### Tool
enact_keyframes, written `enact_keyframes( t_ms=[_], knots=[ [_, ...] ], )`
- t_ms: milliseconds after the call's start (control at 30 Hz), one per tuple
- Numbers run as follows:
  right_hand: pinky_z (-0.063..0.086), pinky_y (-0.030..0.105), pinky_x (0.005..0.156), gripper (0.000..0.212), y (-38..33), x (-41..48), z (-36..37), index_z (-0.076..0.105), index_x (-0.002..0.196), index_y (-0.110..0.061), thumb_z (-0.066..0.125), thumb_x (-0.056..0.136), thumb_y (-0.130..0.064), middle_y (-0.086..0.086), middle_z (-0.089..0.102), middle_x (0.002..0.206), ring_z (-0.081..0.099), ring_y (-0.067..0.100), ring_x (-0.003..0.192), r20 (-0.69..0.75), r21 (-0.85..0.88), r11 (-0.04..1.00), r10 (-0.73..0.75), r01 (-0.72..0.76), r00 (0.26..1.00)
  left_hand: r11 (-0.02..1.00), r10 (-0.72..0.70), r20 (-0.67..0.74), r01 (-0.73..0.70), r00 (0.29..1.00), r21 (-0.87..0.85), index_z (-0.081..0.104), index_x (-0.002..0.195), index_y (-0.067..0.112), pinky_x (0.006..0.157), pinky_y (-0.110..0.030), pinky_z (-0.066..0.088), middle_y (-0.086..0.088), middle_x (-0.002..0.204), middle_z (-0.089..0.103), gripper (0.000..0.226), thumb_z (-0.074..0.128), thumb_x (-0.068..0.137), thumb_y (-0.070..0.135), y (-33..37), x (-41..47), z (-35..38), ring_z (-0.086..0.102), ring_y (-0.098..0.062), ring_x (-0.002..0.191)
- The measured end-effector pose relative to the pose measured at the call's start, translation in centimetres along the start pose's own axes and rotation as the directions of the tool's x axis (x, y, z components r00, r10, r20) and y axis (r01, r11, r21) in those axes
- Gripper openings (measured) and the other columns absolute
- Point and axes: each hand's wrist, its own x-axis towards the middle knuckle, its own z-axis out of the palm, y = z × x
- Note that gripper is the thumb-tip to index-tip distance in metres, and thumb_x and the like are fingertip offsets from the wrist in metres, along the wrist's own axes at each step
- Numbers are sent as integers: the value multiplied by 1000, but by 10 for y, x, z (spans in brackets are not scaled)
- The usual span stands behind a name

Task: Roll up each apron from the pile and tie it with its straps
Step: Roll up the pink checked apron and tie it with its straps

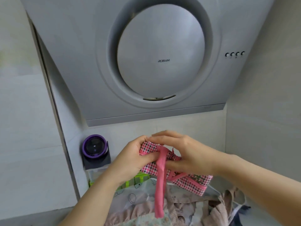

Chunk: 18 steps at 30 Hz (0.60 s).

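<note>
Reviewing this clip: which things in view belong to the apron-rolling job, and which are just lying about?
Job in hand:
checked apron, rolled, gripped by left hand and right hand
pink strap, hanging from the roll
pile of aprons below

Lying about:
hood
purple-rimmed gadget
green item, partly hidden

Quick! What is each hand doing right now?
Left hand: holds the rolled checked apron.
Right hand: grips the same apron where the pink strap crosses it.
</note>
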Motion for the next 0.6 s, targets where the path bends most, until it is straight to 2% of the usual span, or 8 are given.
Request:
enact_keyframes(
  t_ms=[67,133,200,267,333,433,533,600],
  knots=[
    [45,21,95,36,7,-1,-6,64,122,-23,64,87,-12,-3,55,128,54,3,112,-91,-9,999,-32,31,995,1000,2,15,-2,1000,-7,64,100,17,78,-24,53,3,88,72,22,70,82,5,4,3,13,67,-10,82],
    [49,22,90,16,18,-17,-25,72,102,-15,62,90,-12,-3,64,117,60,2,104,-180,53,999,15,-6,984,998,2,24,-1,1000,-55,63,103,19,76,-24,53,4,87,72,27,73,80,10,12,11,41,66,-11,82],
    [50,19,87,17,23,-26,-42,72,91,-10,55,95,-13,-1,72,101,66,4,94,-203,323,939,192,-119,960,994,4,10,-2,1000,-108,64,106,23,82,-28,53,3,95,72,39,77,70,24,16,15,56,67,-14,90],
    [53,22,80,31,30,-38,-57,65,78,-4,45,99,-16,6,72,79,68,15,79,-154,669,720,377,-185,913,981,-8,-9,7,1000,-192,65,104,23,79,-27,52,2,93,71,42,77,64,25,20,22,70,65,-14,88],
    [54,29,75,33,39,-50,-68,51,69,-2,44,99,-16,11,57,58,62,22,63,-90,868,467,478,-167,874,968,-26,0,25,1000,-252,65,99,22,72,-26,52,3,84,70,39,76,62,22,25,28,83,64,-12,80],
    [56,38,74,36,54,-71,-90,53,61,-6,42,96,-8,10,30,52,44,20,48,-97,934,336,562,-119,822,948,-69,49,81,996,-307,66,96,18,68,-29,52,2,82,70,38,76,59,20,28,36,103,66,-14,78],
    [54,32,68,31,66,-90,-118,55,64,-13,48,94,-16,0,21,44,23,11,36,-119,924,346,660,-160,742,918,-102,33,107,994,-382,62,99,12,64,-27,53,-1,82,71,37,72,62,12,29,43,115,67,-15,76],
    [55,30,66,27,71,-102,-135,60,69,-13,49,90,-26,-6,21,41,17,8,31,-64,952,259,688,-162,723,919,-106,30,110,994,-379,62,99,11,64,-28,54,-2,84,71,36,71,65,11,29,49,122,68,-17,78]
  ],
)
